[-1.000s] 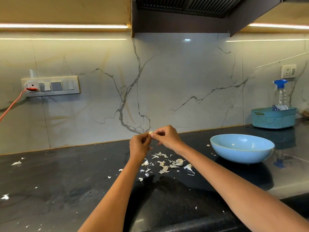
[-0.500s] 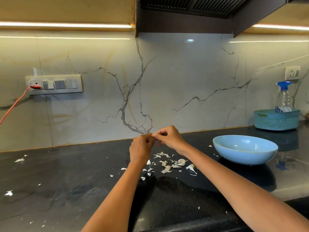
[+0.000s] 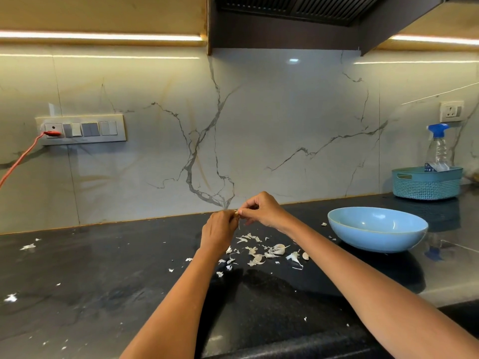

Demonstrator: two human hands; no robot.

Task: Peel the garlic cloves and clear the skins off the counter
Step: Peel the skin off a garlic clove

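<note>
— State of the hands?
— The left hand (image 3: 219, 230) and right hand (image 3: 261, 209) meet above the counter (image 3: 103, 268), fingers curled, both pinching one garlic clove (image 3: 236, 213) between their fingertips.
— Surroundings?
— Skins (image 3: 259, 251) lie scattered on the counter just below the hands. A blue bowl (image 3: 377, 229) stands to the right; a basket (image 3: 426, 182) with a spray bottle (image 3: 438, 146) sits farther right.

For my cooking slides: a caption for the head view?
Both hands, left hand and right hand, pinch a garlic clove above scattered skins, beside a blue bowl.
</note>
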